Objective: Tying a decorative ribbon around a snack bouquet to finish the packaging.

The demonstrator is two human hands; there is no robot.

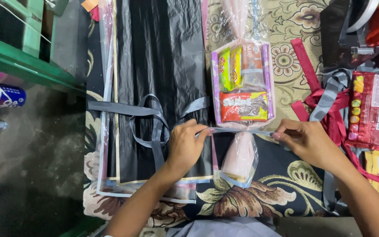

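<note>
1. While both hands pinch the same grey ribbon (242, 131), the left hand (185, 147) has fingers closed on its left end and the right hand (308, 140) nips the right end between thumb and fingertips, pulling it taut.
2. That ribbon crosses the gathered neck of a clear cellophane snack bundle (243, 94), just below the packets inside.
3. Inside the crinkly wrap sit a red bar packet, a yellow-green packet and an orange one, framed by purple edges; the wrap's pinkish tail (240, 160) flares out toward the person.
4. Glossy black sheets (154, 57) with pale borders lie to the left, loose grey ribbon strips (152, 118) across them.
5. Dark red ribbons (312, 87) and red snack packets (373, 109) lie to the right.
6. Everything rests on a floral cloth (286, 180); a green frame (23, 61) and a bottle (1, 95) stand at far left.
</note>
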